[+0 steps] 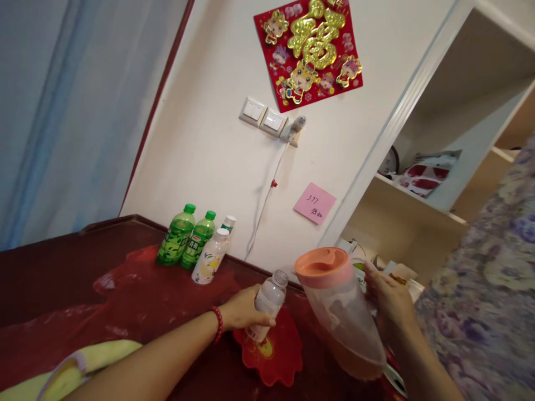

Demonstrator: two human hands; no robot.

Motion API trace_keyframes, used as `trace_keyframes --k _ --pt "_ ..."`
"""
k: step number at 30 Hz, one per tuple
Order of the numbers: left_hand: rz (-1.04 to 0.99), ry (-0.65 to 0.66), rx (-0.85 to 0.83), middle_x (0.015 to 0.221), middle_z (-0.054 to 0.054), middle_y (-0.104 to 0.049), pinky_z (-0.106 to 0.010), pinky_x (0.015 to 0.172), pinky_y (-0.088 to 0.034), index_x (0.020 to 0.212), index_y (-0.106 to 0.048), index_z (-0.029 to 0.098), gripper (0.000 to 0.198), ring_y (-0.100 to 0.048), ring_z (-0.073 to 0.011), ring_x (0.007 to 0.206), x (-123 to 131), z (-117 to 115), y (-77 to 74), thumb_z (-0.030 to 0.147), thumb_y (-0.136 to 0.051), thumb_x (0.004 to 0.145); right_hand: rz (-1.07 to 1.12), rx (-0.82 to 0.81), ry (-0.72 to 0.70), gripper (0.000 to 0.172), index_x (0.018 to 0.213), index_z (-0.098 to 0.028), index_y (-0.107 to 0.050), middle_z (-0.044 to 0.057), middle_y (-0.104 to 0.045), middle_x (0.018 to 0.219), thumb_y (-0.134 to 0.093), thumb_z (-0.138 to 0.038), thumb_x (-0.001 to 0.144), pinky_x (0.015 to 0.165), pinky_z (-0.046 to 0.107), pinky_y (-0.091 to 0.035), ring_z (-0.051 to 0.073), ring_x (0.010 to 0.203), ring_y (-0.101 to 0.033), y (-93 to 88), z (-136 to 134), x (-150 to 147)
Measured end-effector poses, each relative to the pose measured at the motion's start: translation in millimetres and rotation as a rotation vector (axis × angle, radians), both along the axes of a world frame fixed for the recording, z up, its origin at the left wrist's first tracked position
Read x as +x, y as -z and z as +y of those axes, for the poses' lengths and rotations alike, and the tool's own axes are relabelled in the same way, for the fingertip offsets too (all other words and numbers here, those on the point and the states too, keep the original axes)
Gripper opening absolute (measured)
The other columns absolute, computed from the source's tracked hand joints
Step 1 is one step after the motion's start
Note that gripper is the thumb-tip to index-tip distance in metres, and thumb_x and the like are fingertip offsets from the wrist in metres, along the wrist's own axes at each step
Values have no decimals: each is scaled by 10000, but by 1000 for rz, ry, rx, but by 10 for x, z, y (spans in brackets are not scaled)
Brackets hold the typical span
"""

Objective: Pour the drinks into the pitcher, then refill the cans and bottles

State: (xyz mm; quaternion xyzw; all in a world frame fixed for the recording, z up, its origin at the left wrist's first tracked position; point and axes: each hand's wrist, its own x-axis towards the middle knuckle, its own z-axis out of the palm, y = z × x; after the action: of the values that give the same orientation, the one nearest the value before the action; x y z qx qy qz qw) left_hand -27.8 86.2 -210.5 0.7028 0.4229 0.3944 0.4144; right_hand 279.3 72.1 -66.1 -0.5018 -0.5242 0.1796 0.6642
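Observation:
My left hand [246,308], with a red bead bracelet at the wrist, is wrapped round a clear, uncapped bottle [271,298]. The bottle leans a little to the right over a red scalloped tray [278,356]. In my right hand [388,295] is the handle of a translucent pitcher [338,317] with an orange lid. Brownish liquid lies in the pitcher's lower part. Its lid is near the bottle's open mouth but apart from it, and no stream of liquid shows between them.
Two green drink bottles [178,236] and two white-capped bottles [209,259] stand at the table's back edge by the wall. A yellow cloth [100,353] lies at front left. Shelves [418,192] and a floral curtain [480,289] are on the right. A white cord [263,206] hangs from a socket.

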Motion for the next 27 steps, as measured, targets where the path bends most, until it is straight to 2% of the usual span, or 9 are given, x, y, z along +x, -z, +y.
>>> trace_keyframes --k 4,11,18,22,27 --pt "32 -23 -27 1160 -115 -765 -375 878 -553 1127 -654 155 650 -690 -342 1087 -1 -4 -17 401 -896 576 -76 -21 29 750 675 -166 -629 -4 -501 621 -833 -862 484 436 239 -351 117 529 -417 -124 -41 -61" --pt "29 -22 -17 1157 -101 -770 -362 874 -553 1128 -658 175 644 -695 -336 1091 6 -2 -11 410 -898 578 -227 2 55 737 572 -186 -575 -15 -418 512 -778 -893 524 421 245 -302 122 482 -384 -327 -122 -195" --pt "30 -24 0 1144 -82 -774 -347 858 -549 1115 -668 195 637 -705 -322 1069 10 35 36 430 -908 573 -356 -15 85 720 651 -182 -640 -7 -450 507 -727 -893 583 458 256 -273 138 496 -394 -432 -92 -216" --pt "39 -24 3 1175 -93 -769 -354 879 -545 1139 -672 191 673 -698 -329 1091 10 48 46 459 -914 571 -412 -9 120 708 606 -186 -624 4 -445 492 -716 -888 574 481 263 -290 150 509 -421 -499 -107 -279" --pt "52 -26 1 1214 -115 -758 -369 896 -544 1198 -665 176 736 -692 -337 1106 10 55 58 475 -919 575 -462 -20 159 716 620 -186 -637 5 -449 492 -694 -899 587 477 261 -258 142 504 -389 -538 -116 -321"
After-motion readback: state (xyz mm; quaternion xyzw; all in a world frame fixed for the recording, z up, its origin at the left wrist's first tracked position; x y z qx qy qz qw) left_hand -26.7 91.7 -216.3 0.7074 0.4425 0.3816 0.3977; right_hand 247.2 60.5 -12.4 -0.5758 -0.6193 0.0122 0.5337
